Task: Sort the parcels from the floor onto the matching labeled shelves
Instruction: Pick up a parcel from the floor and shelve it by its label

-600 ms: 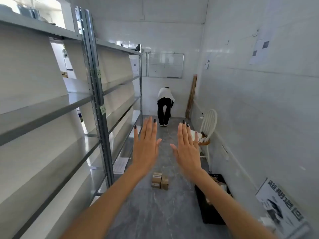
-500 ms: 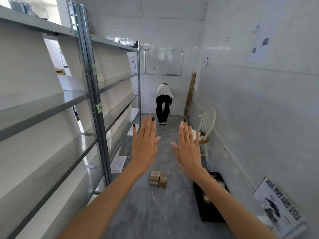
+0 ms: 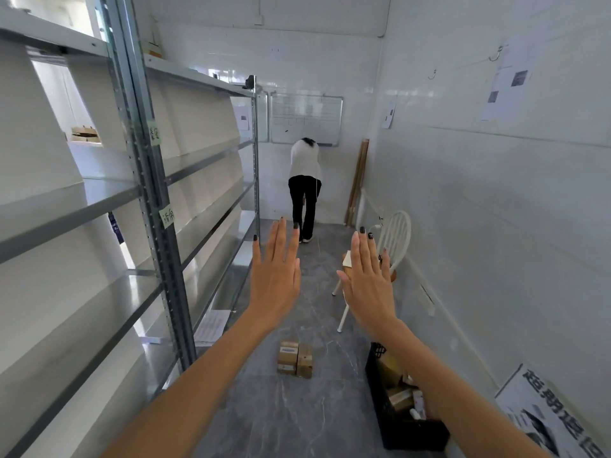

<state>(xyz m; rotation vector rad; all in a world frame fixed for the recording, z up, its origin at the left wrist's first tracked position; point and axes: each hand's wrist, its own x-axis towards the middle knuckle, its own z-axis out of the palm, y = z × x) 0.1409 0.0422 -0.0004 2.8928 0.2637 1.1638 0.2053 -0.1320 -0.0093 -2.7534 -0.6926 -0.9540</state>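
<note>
Small brown cardboard parcels stand together on the grey floor ahead of me. More parcels lie in a black crate on the floor at the right. Metal shelves run along the left wall, with green handwritten labels on the upright. My left hand and my right hand are both stretched out flat in front of me, backs toward me, fingers straight and nearly together, holding nothing. Both hover high above the parcels.
A person in a white top and black trousers bends over at the far end of the narrow aisle. A white chair stands against the right wall. Papers lie on the lowest shelf. A printed poster leans bottom right.
The view has shifted slightly forward along the aisle. Both hands stay raised and flat, with the fingers drawn a little closer together.
</note>
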